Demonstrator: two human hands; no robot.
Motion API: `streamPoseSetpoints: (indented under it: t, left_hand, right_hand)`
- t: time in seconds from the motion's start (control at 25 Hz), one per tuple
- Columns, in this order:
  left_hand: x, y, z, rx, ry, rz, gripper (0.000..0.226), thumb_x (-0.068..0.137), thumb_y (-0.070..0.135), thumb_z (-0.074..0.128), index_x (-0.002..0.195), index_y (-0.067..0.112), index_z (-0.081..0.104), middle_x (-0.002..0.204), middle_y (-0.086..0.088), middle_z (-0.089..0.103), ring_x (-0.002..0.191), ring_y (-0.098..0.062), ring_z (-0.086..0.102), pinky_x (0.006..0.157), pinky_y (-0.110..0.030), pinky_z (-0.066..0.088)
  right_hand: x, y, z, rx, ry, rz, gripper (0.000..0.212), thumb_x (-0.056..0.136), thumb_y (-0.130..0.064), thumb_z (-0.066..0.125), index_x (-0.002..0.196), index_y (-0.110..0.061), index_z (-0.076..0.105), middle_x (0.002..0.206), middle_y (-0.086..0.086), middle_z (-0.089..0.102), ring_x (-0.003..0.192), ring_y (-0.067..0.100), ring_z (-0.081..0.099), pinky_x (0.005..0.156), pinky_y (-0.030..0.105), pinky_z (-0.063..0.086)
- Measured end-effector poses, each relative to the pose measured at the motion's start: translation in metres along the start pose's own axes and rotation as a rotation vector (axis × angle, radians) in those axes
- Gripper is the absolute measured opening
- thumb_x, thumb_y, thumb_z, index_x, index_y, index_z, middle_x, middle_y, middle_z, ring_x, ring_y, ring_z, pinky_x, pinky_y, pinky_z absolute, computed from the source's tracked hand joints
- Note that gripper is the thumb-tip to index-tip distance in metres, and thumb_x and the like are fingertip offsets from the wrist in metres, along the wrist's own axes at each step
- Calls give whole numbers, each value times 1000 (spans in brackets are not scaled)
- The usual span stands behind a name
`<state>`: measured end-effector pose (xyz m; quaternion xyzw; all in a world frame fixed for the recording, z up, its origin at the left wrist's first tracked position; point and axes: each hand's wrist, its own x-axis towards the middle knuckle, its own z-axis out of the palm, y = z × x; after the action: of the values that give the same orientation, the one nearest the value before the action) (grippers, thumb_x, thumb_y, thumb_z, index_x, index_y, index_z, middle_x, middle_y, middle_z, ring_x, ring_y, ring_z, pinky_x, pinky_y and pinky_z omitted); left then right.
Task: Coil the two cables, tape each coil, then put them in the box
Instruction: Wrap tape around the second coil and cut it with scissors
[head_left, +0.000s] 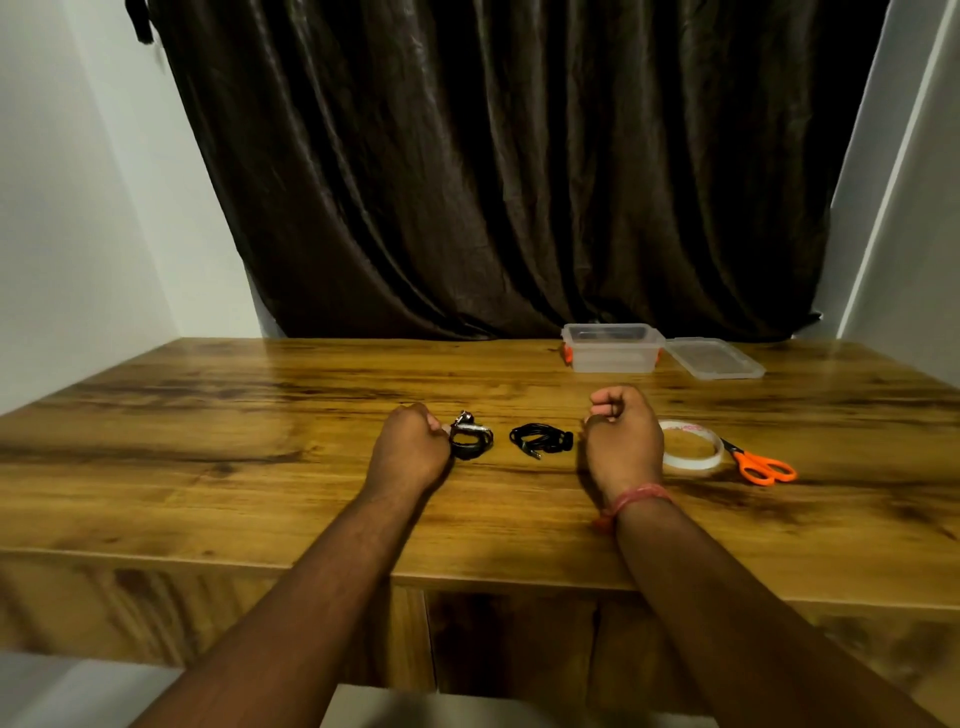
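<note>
Across the frame's lower half, a wooden table (208, 441) meets a dark curtain (493, 171). Upper right sits the open box (613, 348). At centre, left hand (410, 447) pinches a taped coil (470, 441); right hand (621, 431) curls empty beside second coil (540, 439).

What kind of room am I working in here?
Probably a home room or small study nook, not a workshop: a wooden table pushed against a dark curtain, plain white walls close on both sides, and only household items out, like the scissors.
</note>
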<state>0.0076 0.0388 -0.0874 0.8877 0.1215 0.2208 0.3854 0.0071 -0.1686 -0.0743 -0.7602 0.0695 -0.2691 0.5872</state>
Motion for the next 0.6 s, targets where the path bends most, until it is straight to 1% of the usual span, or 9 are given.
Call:
streamPoseSetpoints:
  t: [0.08, 0.16, 0.24, 0.32, 0.4, 0.48, 0.6]
  left_hand:
    - [-1, -1, -2, 61, -6, 50, 19, 96, 22, 59, 77, 17, 58, 89, -7, 66, 79, -20, 60, 70, -29, 47]
    - [-3, 0, -3, 126, 4, 95, 18, 98, 23, 55, 82, 17, 60, 97, -7, 63, 81, -20, 57, 72, -29, 42]
    - [-5, 2, -3, 176, 1, 127, 17, 99, 26, 54, 86, 17, 61, 99, -5, 58, 82, -19, 54, 72, -29, 41]
    - [-8, 2, -3, 207, -6, 158, 18, 94, 30, 60, 80, 19, 60, 94, 0, 58, 81, -18, 56, 72, -32, 47]
    - [-9, 2, -3, 206, -11, 158, 19, 89, 31, 66, 75, 23, 57, 83, 4, 61, 76, -17, 59, 70, -35, 53]
    - [-9, 2, -3, 161, 3, 120, 19, 86, 30, 67, 74, 23, 54, 74, 4, 63, 70, -17, 61, 66, -37, 55]
    - [-9, 2, -1, 133, 46, 108, 21, 85, 28, 68, 76, 24, 50, 70, 5, 63, 66, -18, 61, 62, -38, 55]
  right_hand:
    - [0, -1, 0, -5, -5, 20, 19, 90, 0, 53, 94, -18, 62, 102, 5, 64, 96, 22, 61, 87, 39, 54]
    - [0, -1, 1, -7, -14, 43, 19, 91, -2, 53, 94, -18, 62, 103, 4, 64, 97, 22, 61, 89, 41, 54]
    - [0, -2, 1, 3, -23, 58, 19, 92, -2, 52, 95, -17, 62, 103, 5, 64, 97, 22, 61, 88, 40, 54]
    - [0, -3, 1, 6, -28, 66, 18, 92, -2, 52, 95, -17, 62, 102, 4, 64, 97, 21, 61, 87, 37, 53]
    - [0, -3, 0, 13, -36, 64, 18, 93, -2, 52, 96, -17, 62, 101, 3, 65, 97, 20, 60, 86, 34, 52]
    - [0, -3, -1, 30, -44, 64, 17, 93, -3, 53, 97, -16, 63, 100, 3, 65, 96, 20, 60, 85, 33, 51]
    - [0, -2, -1, 45, -42, 57, 16, 93, -2, 53, 97, -14, 63, 98, 5, 66, 94, 20, 61, 84, 32, 51]
